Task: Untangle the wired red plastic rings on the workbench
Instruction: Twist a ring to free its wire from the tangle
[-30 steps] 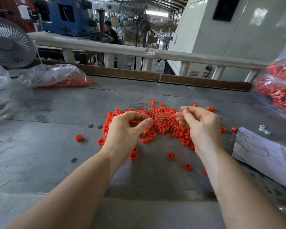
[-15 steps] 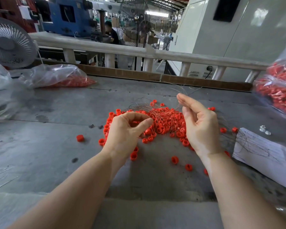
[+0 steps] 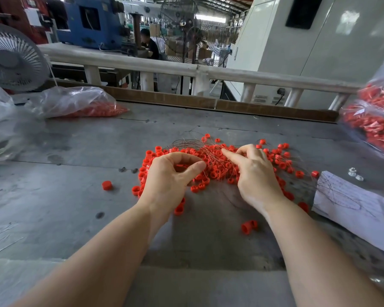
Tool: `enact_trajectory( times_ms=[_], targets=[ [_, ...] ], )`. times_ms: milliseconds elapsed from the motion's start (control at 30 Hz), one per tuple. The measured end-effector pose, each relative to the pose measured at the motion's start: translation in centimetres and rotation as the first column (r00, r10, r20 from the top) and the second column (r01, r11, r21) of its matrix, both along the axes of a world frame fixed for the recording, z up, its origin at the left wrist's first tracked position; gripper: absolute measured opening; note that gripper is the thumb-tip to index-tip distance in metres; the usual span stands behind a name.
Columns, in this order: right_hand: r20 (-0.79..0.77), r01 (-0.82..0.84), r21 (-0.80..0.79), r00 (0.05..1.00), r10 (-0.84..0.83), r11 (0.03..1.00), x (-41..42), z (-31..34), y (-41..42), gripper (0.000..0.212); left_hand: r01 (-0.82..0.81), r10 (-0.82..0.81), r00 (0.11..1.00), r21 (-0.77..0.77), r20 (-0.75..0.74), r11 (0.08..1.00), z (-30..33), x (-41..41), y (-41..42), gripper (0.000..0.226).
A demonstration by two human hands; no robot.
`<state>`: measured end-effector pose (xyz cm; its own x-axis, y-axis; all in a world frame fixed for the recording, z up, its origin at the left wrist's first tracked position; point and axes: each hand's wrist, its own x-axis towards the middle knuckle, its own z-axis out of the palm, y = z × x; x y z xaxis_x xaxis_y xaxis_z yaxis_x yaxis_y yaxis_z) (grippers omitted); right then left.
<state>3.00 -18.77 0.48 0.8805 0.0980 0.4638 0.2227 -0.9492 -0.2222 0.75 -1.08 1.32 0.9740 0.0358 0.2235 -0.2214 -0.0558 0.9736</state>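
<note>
A heap of small red plastic rings [image 3: 217,165] threaded on thin tangled wires [image 3: 193,144] lies in the middle of the grey workbench [image 3: 64,196]. My left hand [image 3: 171,178] sits on the heap's left side, thumb and curled fingers pinching wires and rings. My right hand [image 3: 253,173] lies over the heap's right side, its index finger stretched into the wire tangle and the other fingers bent; what they hold is hidden. Loose rings lie around, one [image 3: 106,185] to the left and a pair [image 3: 248,226] near my right forearm.
Clear bags of red rings lie at the back left [image 3: 80,105] and at the right edge [image 3: 375,120]. A white paper sheet [image 3: 359,209] with wires on it and small white parts [image 3: 355,173] sit at the right. A fan [image 3: 11,58] stands at far left, a railing [image 3: 186,69] behind the bench.
My right hand, raised with pulled-up wires half a second ago, has come back down onto the heap. My left hand has kept its pinch in place.
</note>
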Motion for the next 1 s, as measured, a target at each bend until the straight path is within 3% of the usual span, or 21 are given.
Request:
enact_trajectory(
  times_ms=[167,300,433,700,833,1000],
  targets=[
    [0.102,-0.124,0.188,0.989,0.106,0.974,-0.9,1.0,0.2,0.042,0.005,-0.005,1.0,-0.018,-0.021,1.0,-0.2,0.2,0.1,0.005],
    [-0.016,-0.23,0.109,0.972,0.233,0.967,-1.5,1.3,0.6,0.034,0.05,-0.058,0.996,-0.128,-0.06,0.991,-0.2,0.2,0.1,0.008],
    [-0.084,-0.248,0.057,0.964,0.252,0.967,-1.8,1.5,0.9,0.017,0.072,-0.09,0.992,-0.19,-0.086,0.979,-0.2,0.3,0.1,0.009],
    [-0.065,-0.271,0.017,0.96,0.272,0.962,-1.7,1.1,1.5,0.002,0.096,-0.133,0.981,-0.244,-0.14,0.965,-0.1,0.2,0.0,0.011],
    [0.048,-0.278,0.203,0.96,0.274,0.939,-1.7,1.4,1.4,0.008,0.104,-0.153,0.977,-0.295,-0.148,0.95,0.3,0.1,-0.1,0.016],
    [0.139,-0.31,0.456,0.951,0.278,0.834,-2.1,1.8,1.7,0.008,0.087,-0.15,0.977,-0.354,-0.154,0.931,0.4,0.0,0.1,0.018]
  ],
)
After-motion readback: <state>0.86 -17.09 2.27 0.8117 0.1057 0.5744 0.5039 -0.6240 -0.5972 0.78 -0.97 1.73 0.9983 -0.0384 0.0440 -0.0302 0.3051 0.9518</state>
